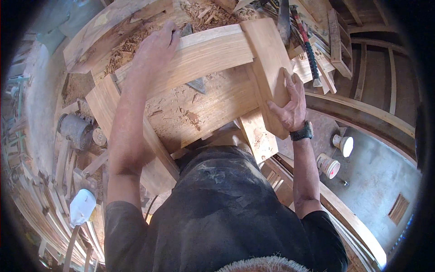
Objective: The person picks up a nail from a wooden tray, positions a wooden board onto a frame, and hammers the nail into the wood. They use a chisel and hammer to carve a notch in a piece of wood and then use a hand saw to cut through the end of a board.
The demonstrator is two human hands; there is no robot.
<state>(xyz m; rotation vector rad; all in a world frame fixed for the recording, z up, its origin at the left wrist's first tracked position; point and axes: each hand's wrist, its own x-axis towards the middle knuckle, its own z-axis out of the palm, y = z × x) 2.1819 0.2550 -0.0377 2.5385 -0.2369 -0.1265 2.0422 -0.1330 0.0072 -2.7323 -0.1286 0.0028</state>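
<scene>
My left hand point(158, 47) is at the upper edge of a pale wooden crosspiece point(210, 52), its fingers curled over it. My right hand point(289, 102), below a dark wristwatch, grips the edge of the right side board point(265, 59), fingers along its face and thumb lower down. A left side board point(158, 154) runs down under my left forearm. These boards form a frame over a wide plank point(213, 106) scattered with wood chips. A triangular grey piece point(196, 85) shows beneath the crosspiece; I cannot make out what it is.
A red-and-green-handled tool point(308, 52) lies among wood at the upper right. Two white buckets point(343, 144) stand on the floor at the right. A grey cylindrical container point(76, 132) and a translucent jug point(82, 206) are at the left, near many stacked wooden strips point(50, 217).
</scene>
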